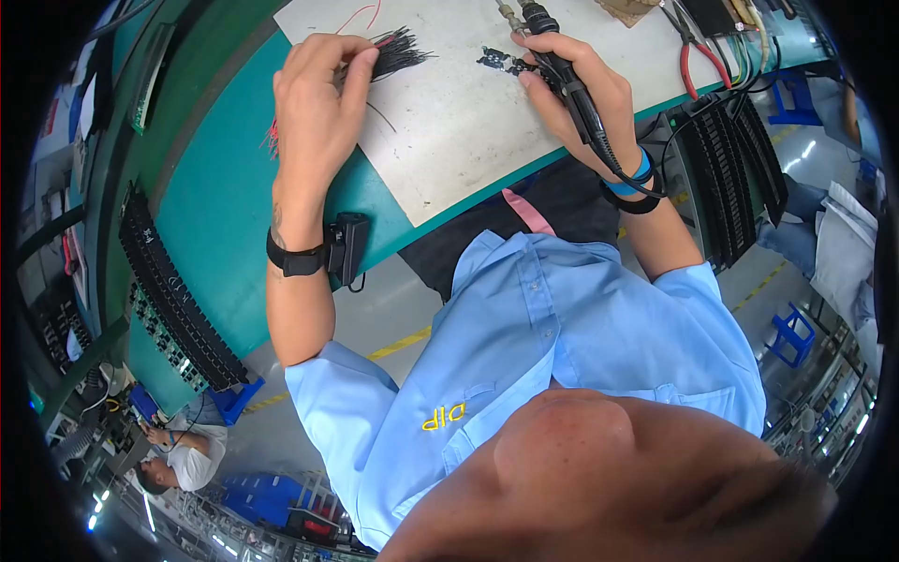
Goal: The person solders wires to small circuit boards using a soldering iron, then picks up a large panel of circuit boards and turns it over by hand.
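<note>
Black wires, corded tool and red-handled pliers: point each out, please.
Black wires [401, 52], head view: middle of the bunch.
Corded tool [579, 101], head view: its black body.
Red-handled pliers [685, 71], head view: the picture's left handle.

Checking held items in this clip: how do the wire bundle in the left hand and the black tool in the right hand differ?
Build: the wire bundle is many thin strands with splayed ends; the black tool is one thicker body with a cable trailing from it. Hold: the left hand pinches the wire bundle; the right hand grips the black tool at a slant. Both look mostly black.
</note>
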A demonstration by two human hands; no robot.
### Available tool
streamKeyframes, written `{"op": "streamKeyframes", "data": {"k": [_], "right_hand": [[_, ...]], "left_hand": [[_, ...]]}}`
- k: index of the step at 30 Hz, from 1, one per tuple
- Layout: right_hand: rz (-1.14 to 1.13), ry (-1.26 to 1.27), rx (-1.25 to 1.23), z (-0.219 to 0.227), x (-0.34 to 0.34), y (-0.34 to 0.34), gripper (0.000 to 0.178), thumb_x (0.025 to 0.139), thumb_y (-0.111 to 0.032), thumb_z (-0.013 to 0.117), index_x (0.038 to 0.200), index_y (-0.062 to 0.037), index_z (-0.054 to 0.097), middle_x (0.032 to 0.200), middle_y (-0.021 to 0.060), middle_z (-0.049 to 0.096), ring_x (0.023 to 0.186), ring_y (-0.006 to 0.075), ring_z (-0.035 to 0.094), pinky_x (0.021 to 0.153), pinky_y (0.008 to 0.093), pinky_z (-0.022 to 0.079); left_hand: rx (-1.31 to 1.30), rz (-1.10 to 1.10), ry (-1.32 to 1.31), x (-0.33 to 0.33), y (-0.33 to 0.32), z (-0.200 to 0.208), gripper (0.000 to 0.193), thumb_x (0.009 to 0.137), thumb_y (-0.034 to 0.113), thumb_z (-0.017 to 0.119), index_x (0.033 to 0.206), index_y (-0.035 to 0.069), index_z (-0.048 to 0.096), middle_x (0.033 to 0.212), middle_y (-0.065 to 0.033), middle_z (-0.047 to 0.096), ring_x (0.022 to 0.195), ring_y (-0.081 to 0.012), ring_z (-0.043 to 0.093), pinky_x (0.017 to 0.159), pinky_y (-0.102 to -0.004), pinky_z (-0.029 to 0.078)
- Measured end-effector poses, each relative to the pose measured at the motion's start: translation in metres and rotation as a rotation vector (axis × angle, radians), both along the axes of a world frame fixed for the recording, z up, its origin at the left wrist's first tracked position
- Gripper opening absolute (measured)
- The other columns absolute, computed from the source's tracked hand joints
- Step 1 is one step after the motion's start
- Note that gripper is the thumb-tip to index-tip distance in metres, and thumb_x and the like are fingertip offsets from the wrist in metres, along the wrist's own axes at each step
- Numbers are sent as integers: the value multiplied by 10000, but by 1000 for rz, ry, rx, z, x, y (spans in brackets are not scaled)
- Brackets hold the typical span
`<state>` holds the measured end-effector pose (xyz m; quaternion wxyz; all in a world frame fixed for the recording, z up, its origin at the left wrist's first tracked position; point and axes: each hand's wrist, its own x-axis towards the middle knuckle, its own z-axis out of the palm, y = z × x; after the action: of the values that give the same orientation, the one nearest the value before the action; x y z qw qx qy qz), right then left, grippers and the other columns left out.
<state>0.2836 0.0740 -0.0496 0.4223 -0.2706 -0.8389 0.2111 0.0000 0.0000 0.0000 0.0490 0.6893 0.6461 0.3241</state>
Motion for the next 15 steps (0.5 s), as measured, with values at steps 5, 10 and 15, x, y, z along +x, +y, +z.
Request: {"op": "streamKeyframes", "data": {"k": [5,10,15], "right_hand": [[13,14,19,0,1,1,430,881,6,768,1282,-51,622,1155,131,756,994,212,757,825,291,600],[24,30,39,-1,-1,3,431,873,12,772,1273,-48,622,1136,131,759,992,218,759,818,290,598],[29,39,31,1,-1,1,439,866,19,775,1273,-46,621,1109,138,762,969,226,764,812,294,598]], "left_hand": [[0,173,-90,-12,-2,6,116,938,126,707,973,17,729,881,-94,680,819,-220,618,724,-344,489],[-69,126,-49,-8,-5,9,104,915,113,723,949,15,727,879,-80,681,818,-230,613,719,-353,488],[-38,-52,35,-1,-5,5,91,891,118,740,939,40,740,891,-58,685,834,-238,601,763,-364,471]]}}
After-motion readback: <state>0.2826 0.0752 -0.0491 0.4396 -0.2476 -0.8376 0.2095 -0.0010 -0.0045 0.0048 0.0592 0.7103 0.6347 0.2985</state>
